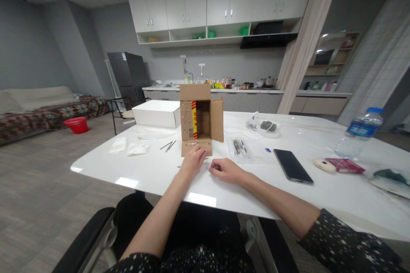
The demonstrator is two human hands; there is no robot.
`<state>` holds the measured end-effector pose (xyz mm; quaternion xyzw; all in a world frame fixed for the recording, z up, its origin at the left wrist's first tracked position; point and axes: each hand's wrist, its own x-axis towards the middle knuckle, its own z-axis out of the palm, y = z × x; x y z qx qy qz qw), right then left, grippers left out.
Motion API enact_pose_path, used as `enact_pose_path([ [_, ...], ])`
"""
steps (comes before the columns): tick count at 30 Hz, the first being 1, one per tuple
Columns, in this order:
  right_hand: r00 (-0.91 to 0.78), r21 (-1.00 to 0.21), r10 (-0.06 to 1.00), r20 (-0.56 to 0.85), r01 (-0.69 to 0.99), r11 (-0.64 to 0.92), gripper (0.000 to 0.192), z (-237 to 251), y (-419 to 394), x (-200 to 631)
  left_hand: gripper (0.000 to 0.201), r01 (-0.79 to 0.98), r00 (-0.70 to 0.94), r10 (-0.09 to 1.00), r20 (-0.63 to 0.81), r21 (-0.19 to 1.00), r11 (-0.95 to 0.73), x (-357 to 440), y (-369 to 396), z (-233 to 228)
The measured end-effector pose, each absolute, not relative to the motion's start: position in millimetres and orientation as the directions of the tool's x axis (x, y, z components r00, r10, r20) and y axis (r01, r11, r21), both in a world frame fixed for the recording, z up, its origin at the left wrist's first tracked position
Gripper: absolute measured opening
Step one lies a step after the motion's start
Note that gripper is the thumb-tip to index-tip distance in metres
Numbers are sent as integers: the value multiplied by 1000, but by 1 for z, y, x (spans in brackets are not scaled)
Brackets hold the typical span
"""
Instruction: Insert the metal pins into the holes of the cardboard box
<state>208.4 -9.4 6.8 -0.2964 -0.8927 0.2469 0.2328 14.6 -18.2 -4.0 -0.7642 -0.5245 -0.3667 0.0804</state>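
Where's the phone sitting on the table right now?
In the head view, the phone lies flat and face up on the white table, to the right of the right hand, between the clear plastic bag and the pink packet.

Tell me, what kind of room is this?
Probably a lived-in kitchen and sitting space: wall cabinets over a cluttered counter, a dark fridge, and a sofa by the wall.

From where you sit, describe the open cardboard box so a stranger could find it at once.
On the white table, look straight past the left hand, whose fingers rest on the box's lowered front flap. The cardboard box stands with its opening facing you. Unlike the closed white box on its left, it is brown, with a red-and-yellow strip inside.
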Motion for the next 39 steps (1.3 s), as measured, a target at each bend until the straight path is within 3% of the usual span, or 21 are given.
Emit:
enact_pose_path([
  [6,-712,-570,650,265,428,701,10,8,-10,209,25,888,207,819,535,249,-387,16,-18,-4],
  [21,-711,-567,660,242,449,691,11,9,-11,209,26,931,144,880,452,240,-275,19,-24,0],
  [39,-696,-548,672,252,470,692,16,11,-13,208,25,930,125,842,525,232,-284,10,-12,17],
])
